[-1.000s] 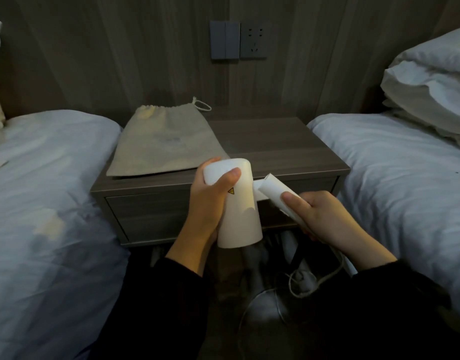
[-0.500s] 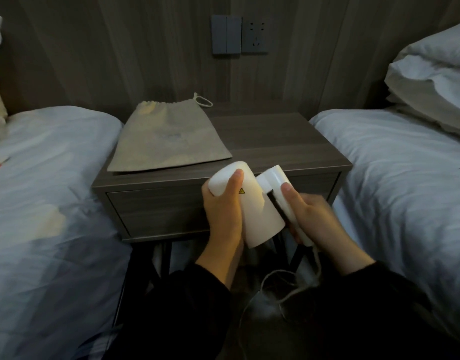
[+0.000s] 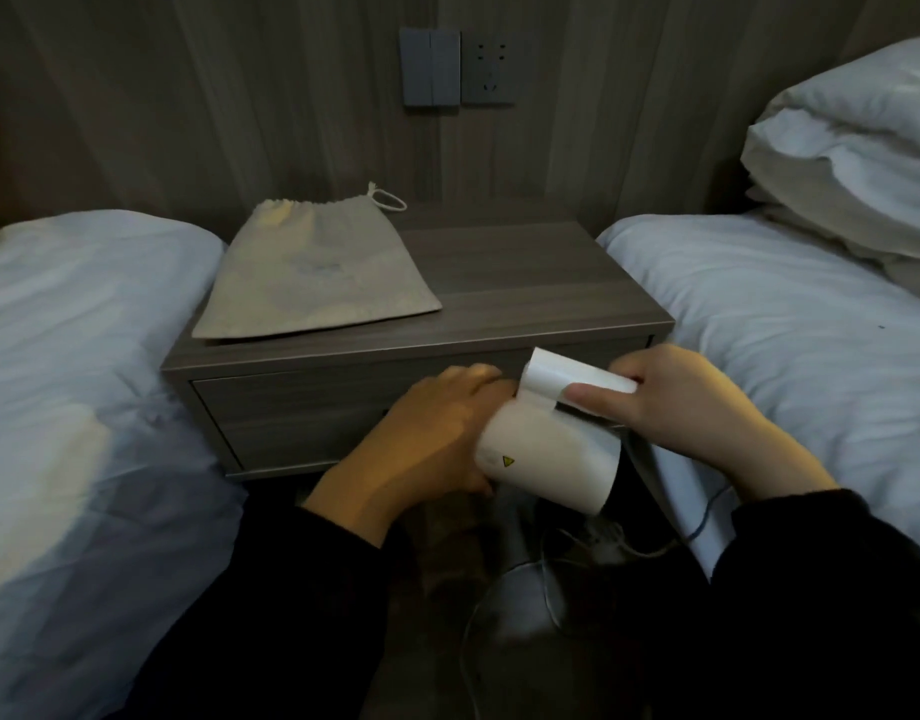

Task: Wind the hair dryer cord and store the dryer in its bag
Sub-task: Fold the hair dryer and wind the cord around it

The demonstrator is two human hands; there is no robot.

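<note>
A white hair dryer (image 3: 548,462) with a small yellow warning triangle is held in front of the nightstand drawer. My left hand (image 3: 421,444) grips its barrel from the left. My right hand (image 3: 676,402) holds the folding handle (image 3: 567,381), which lies folded against the barrel. The white cord (image 3: 546,579) hangs loose below the dryer toward the floor. A beige drawstring bag (image 3: 312,275) lies flat and closed on the left half of the nightstand top.
The dark wooden nightstand (image 3: 525,283) stands between two beds with white bedding, the left bed (image 3: 68,387) and the right bed (image 3: 790,314). Pillows (image 3: 852,148) are stacked at the right. Wall switches and a socket (image 3: 457,67) sit above the nightstand.
The dryer's handle has folded in against the barrel. The barrel has tilted from upright to lying sideways, and both hands have shifted to the right and lower.
</note>
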